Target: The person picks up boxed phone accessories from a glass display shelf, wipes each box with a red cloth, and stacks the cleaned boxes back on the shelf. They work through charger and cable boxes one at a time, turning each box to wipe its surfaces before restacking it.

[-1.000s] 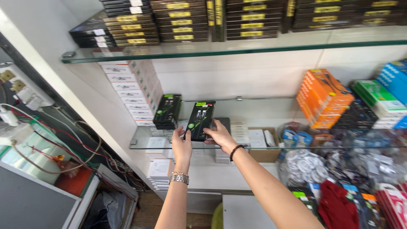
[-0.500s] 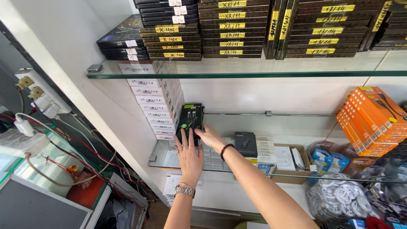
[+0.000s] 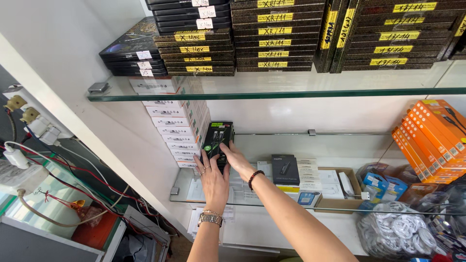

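Black boxes with green trim (image 3: 218, 139) stand upright on a glass shelf (image 3: 340, 208), right beside a stack of white boxes (image 3: 178, 131). My left hand (image 3: 212, 178), with rings and a metal wristwatch, lies flat against the front of the black boxes with its fingers spread. My right hand (image 3: 238, 161), with a dark bead bracelet on the wrist, presses on their right side. Both hands touch the boxes; neither lifts them.
Flat black boxes with yellow labels (image 3: 272, 39) are stacked on the upper glass shelf (image 3: 272, 93). Orange boxes (image 3: 432, 138) lean at the right, above blue boxes (image 3: 381, 184) and bagged white cables (image 3: 395, 233). A small black box (image 3: 285, 169) lies mid-shelf. Plugs and wires (image 3: 29, 126) hang at left.
The two black boxes were apart a second ago; my hands have pushed them together and leftward against the white stack. The view has shifted closer.
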